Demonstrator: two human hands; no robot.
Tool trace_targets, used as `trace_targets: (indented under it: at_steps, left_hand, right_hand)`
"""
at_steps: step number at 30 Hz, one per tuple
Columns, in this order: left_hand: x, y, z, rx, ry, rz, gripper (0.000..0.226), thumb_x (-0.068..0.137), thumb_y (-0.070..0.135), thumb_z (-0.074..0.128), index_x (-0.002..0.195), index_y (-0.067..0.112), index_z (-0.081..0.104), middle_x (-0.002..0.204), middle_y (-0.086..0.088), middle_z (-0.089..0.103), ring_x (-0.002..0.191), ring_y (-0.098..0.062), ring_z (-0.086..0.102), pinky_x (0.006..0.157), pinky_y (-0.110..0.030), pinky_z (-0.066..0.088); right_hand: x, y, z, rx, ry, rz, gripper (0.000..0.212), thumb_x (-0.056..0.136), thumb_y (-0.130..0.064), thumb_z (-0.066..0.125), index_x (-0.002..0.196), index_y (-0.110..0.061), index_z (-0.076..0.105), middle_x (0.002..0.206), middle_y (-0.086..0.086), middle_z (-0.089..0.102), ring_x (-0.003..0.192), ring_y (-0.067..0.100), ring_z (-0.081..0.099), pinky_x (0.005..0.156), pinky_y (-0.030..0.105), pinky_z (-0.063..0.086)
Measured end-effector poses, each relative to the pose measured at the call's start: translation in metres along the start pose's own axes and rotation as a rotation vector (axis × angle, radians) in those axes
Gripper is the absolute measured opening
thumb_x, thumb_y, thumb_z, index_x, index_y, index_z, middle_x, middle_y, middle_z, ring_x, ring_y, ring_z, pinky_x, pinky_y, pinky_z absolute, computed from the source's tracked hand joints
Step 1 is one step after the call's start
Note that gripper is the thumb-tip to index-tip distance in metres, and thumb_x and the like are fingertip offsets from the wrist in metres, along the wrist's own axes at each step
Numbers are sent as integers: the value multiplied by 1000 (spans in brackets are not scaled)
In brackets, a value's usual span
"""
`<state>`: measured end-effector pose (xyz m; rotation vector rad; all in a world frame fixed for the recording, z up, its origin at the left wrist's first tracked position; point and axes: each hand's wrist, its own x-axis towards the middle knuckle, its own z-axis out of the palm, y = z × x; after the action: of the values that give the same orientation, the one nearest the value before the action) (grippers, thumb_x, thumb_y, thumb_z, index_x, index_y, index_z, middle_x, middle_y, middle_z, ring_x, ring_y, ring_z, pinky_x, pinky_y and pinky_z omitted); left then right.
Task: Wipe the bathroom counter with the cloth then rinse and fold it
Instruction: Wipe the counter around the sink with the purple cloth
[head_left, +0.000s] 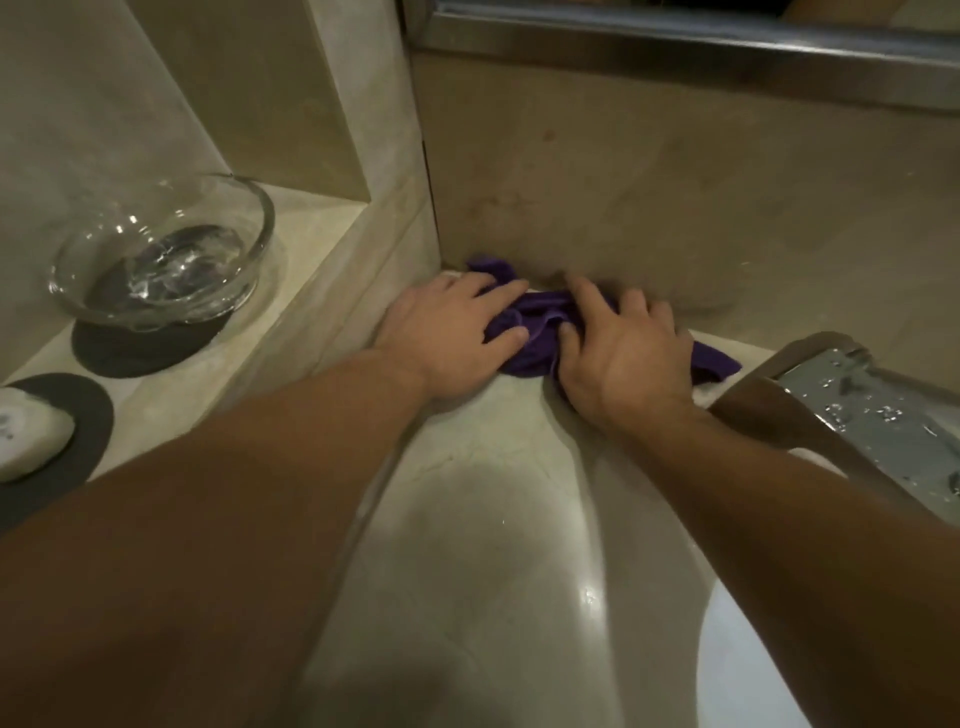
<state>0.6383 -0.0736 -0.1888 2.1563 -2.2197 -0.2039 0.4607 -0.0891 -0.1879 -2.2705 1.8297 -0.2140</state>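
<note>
A crumpled purple cloth (540, 327) lies on the beige stone counter (483, 493), pushed into the back corner where the counter meets the wall. My left hand (452, 338) presses on the cloth's left part, fingers spread over it. My right hand (623, 353) rests on its right part, with the thumb and fingers curled into the folds. A purple corner sticks out to the right of my right hand. Both forearms reach in from the bottom of the view.
A wet chrome faucet (872, 410) stands at the right, close to my right forearm. The white basin (743, 665) shows at the bottom right. On a raised ledge at the left sit a glass bowl (166, 249) on a dark coaster and a white soap (26, 436).
</note>
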Motion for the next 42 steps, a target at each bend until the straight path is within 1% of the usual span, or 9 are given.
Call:
trace_targets:
  at_steps: [4,9,18,23,27,30,32,35,42]
  left_hand:
    - [2,-3,6,-34,66,7,56,90,59,35,139,40,55,147,12,51,135,-16,44,109,-33,33]
    - [-9,-4,7,-96,35,37,63,82,53,33,137,37,59,148,11,52,137,-16,43,115,-38,32]
    - [-51,-7,8,-183,18,75,63,77,50,39,134,36,62,146,15,53,138,-14,41,116,-31,27]
    - [-73,-9,13,-194,-1,49,52,86,51,44,136,44,57,148,22,48,147,-25,28,120,-38,20]
    - [-86,-9,16,-192,30,55,58,80,53,38,134,46,58,147,23,50,147,-26,29,120,-37,18]
    - [-94,-11,15,-179,11,88,61,78,53,36,133,44,59,147,21,50,142,-21,37,120,-36,23]
    - [-100,-11,15,-159,-1,103,61,78,53,36,134,43,59,147,20,50,139,-18,41,118,-34,26]
    - [-110,-13,14,-131,4,127,60,80,52,36,135,43,59,147,20,51,135,-16,45,115,-35,31]
    - [-134,-12,13,-150,1,141,60,79,51,38,134,42,60,147,19,51,137,-10,43,116,-34,31]
  right_hand:
    - [-4,3,9,-11,8,-31,51,99,-50,32,147,-37,43,143,9,46,130,36,39,114,57,27]
    - [-14,-1,9,-105,-104,-31,63,95,-70,27,151,-40,32,154,6,35,146,41,21,117,68,12]
    - [-64,-1,19,-235,56,-152,81,92,-73,31,156,-25,19,139,10,51,116,38,47,92,49,39]
    - [-87,-4,21,-166,101,-149,72,89,-73,40,134,-19,51,121,10,55,108,34,48,85,44,42]
    - [-103,-8,28,-149,133,-140,62,89,-73,39,121,-25,59,121,11,55,118,37,45,100,52,36]
    - [-107,-5,32,-124,99,-124,67,87,-76,34,132,-30,52,149,17,39,144,43,24,119,57,19]
    - [-110,-4,31,-145,46,-112,73,88,-78,29,147,-35,35,160,17,23,145,44,22,119,55,22]
    - [-118,-4,25,-168,-17,-127,79,89,-81,21,156,-38,18,157,17,31,137,42,37,113,51,32]
    - [-143,-4,29,-127,24,-92,72,92,-77,17,150,-39,33,145,12,46,128,38,46,111,50,34]
